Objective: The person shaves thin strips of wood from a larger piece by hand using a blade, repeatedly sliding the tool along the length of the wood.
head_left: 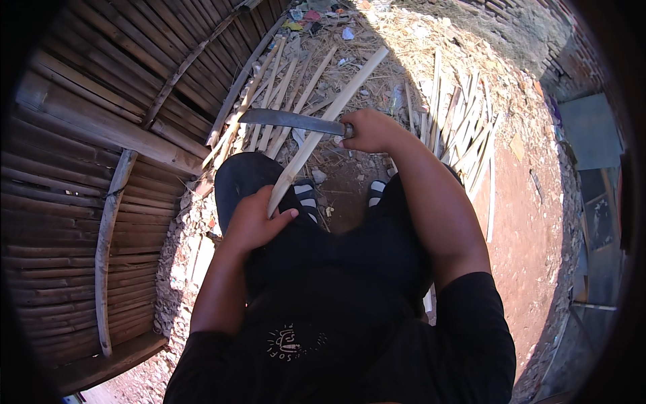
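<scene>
A long pale bamboo strip (330, 120) slants up and away from my left thigh. Its near end is gripped by my left hand (258, 221), closed with the thumb lying alongside. My right hand (372, 130) is wrapped round the handle of a machete (286, 120), and most of that handle is hidden in the fist. The broad grey blade points left and crosses the strip near its middle. Whether the edge bites into the strip or only rests on it, I cannot tell.
Several split strips (296, 84) lie ahead on the left, and a bigger pile of strips (464, 128) is at the right. A slatted bamboo wall (101, 121) rises close on my left. Shavings and litter (397, 40) cover the far ground, before a rough wall (501, 30).
</scene>
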Demonstrator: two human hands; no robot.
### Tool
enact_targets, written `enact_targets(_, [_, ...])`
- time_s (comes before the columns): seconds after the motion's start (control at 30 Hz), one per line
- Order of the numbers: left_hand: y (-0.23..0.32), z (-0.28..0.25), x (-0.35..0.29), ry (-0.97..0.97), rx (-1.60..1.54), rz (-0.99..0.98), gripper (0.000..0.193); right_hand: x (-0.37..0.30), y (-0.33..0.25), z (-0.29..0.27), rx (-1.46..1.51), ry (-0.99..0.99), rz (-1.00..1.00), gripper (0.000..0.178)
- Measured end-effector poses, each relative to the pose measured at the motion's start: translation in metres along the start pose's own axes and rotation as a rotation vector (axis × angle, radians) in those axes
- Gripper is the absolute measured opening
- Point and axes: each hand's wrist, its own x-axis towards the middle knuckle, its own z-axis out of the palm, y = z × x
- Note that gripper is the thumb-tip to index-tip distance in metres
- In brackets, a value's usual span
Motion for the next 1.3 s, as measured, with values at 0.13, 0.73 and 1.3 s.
enact_targets(0.13, [-0.007,0.004,0.002,0.009,-0.004,0.028,0.057,0.0,0.002,0.001,0.004,0.009,-0.006,0.051])
enact_targets(0.73, [-0.01,0.007,0.002,0.04,-0.003,0.072,0.055,0.0,0.005,0.003,0.031,0.025,-0.023,0.054])
enact_targets(1.3, [-0.012,0.008,0.005,0.042,-0.007,0.086,0.054,0.002,0.009,0.005,0.001,0.009,-0.036,0.058])
